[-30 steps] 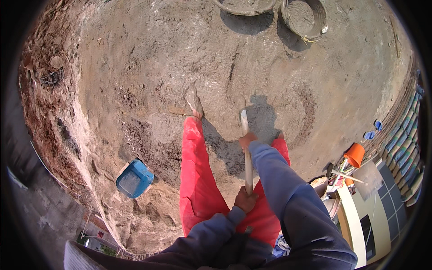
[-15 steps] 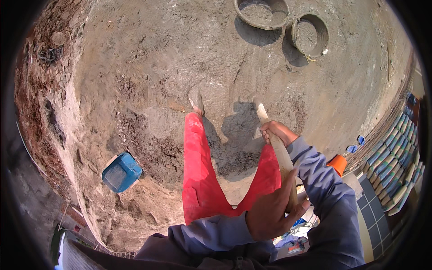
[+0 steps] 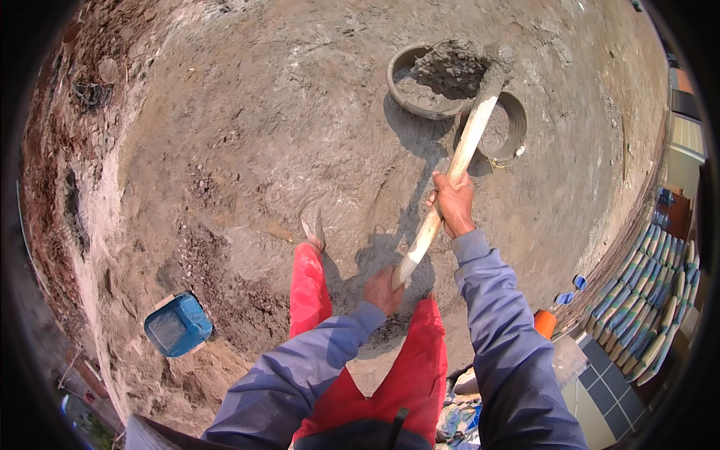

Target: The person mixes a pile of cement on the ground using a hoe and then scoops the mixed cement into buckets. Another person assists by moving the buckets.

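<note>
I grip a long pale wooden tool handle [image 3: 474,129] with both hands. My left hand [image 3: 382,290] is closed round its lower end, my right hand [image 3: 451,201] round its middle. The far end is coated in wet grey mix, and a lumpy load [image 3: 452,71] on it hangs over a round dark basin [image 3: 397,71] partly filled with grey mix. A second round container [image 3: 516,135] stands beside it, partly hidden by the handle. My legs in red trousers and muddy bare feet are on the grey, mix-smeared ground.
A blue plastic container [image 3: 178,325] lies at the left. Reddish rubble [image 3: 56,150] lines the left edge. At the right are blue sandals [image 3: 570,292], an orange bucket [image 3: 544,324], stacked striped sacks [image 3: 637,300] and grey tiles [image 3: 607,390].
The tool has swung up and forward, bringing its loaded end over the basin. My hands have moved with it along a diagonal, and both containers appear lower in the view.
</note>
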A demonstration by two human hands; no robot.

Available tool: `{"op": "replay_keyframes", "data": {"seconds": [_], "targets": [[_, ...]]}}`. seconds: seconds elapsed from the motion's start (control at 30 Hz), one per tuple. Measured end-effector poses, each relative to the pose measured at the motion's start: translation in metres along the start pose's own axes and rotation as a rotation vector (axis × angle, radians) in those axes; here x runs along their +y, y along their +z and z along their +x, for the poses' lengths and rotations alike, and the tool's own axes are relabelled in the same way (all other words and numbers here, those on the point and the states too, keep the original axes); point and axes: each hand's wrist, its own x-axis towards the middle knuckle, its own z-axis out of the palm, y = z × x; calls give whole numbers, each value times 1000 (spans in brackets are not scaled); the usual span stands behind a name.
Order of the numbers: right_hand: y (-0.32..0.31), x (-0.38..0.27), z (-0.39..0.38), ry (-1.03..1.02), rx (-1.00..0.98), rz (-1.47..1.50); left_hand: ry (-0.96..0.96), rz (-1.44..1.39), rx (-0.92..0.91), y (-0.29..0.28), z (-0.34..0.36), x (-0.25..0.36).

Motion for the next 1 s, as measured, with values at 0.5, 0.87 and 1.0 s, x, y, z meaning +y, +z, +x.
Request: {"op": "replay_keyframes", "data": {"seconds": [0.5, 0.87, 1.0], "targets": [[99, 102, 36, -295, -3, -273, -131, -147, 270, 36, 50, -120], [117, 175, 40, 255, -261, -932, -529, -364, 96, 62, -39, -89], [83, 205, 1, 207, -246, -1052, -648, -512, -24, 69, -92, -61]]}}
